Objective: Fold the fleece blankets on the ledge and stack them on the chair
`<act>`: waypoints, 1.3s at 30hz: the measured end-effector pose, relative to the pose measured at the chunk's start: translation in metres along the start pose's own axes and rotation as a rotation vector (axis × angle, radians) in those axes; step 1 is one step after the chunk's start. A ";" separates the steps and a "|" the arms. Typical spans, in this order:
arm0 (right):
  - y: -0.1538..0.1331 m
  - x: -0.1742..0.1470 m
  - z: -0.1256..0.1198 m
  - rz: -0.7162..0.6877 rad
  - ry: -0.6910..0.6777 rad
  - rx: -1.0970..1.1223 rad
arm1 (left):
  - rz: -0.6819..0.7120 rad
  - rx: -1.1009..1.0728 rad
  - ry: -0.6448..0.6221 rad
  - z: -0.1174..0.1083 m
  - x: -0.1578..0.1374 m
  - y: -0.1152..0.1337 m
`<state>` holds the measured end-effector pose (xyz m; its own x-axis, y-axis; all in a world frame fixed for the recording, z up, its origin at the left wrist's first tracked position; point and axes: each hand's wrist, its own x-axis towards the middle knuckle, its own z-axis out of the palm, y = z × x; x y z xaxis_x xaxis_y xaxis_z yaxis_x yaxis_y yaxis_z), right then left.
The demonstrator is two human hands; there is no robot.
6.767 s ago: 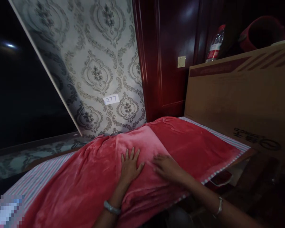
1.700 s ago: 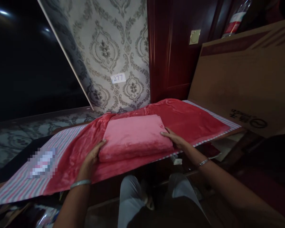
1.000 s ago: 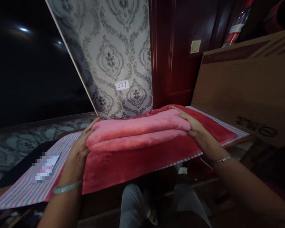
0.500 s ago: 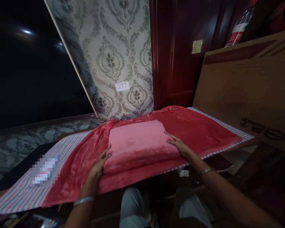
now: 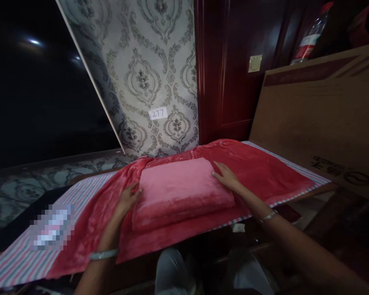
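Observation:
A thick, plush pink blanket (image 5: 178,184), folded into a rectangular stack, lies in the middle of the table. Under it spreads a red plush cloth (image 5: 258,168), which lies over a striped sheet (image 5: 21,250). At the stack's left edge is my left hand (image 5: 128,200), fingers apart, with the thumb close to the fold. My right hand (image 5: 226,176) is at the right edge, its fingers stretched out and spread. Neither hand grips the blanket; whether the fingertips touch it is hard to tell.
A large cardboard box (image 5: 320,110) stands on the right, with a plastic bottle (image 5: 309,41) on top or behind it. A dark screen (image 5: 43,90) fills the left. A paper marked 277 (image 5: 158,113) is on the wall. A pixelated item (image 5: 52,227) lies on the striped sheet.
My left hand has shifted up and slightly left along the folded blanket's side. My right hand has moved a little upward, its fingers easing off the edge. The folded blanket stays in place.

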<state>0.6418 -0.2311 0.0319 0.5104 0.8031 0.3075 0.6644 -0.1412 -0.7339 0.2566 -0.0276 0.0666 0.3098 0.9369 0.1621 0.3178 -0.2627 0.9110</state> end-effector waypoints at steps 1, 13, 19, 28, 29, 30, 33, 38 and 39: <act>-0.017 0.012 0.004 -0.065 0.004 -0.078 | 0.068 0.053 0.001 0.010 0.009 0.013; -0.048 0.049 0.092 -0.086 -0.068 -0.582 | 0.237 0.782 -0.101 0.132 0.031 0.026; -0.023 0.044 0.108 -0.057 -0.044 -0.587 | 0.249 0.977 -0.106 0.140 0.028 0.000; -0.023 0.043 0.110 -0.039 -0.044 -0.665 | 0.243 1.053 -0.096 0.143 0.025 0.001; -0.023 0.043 0.110 -0.044 -0.042 -0.678 | 0.241 1.053 -0.096 0.142 0.024 0.001; -0.023 0.042 0.110 -0.051 -0.041 -0.687 | 0.237 1.053 -0.096 0.142 0.023 0.002; -0.025 0.043 0.110 -0.060 -0.041 -0.699 | 0.220 1.045 -0.103 0.141 0.021 0.006; -0.028 0.044 0.100 -0.046 -0.122 -0.691 | 0.176 1.054 -0.203 0.131 0.022 0.018; -0.026 0.043 0.095 -0.044 -0.146 -0.692 | 0.168 1.069 -0.235 0.126 0.022 0.020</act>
<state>0.5946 -0.1377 0.0069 0.4286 0.8791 0.2085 0.9020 -0.4031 -0.1547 0.3829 -0.0415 0.0401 0.5481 0.8332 0.0734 0.8306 -0.5525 0.0691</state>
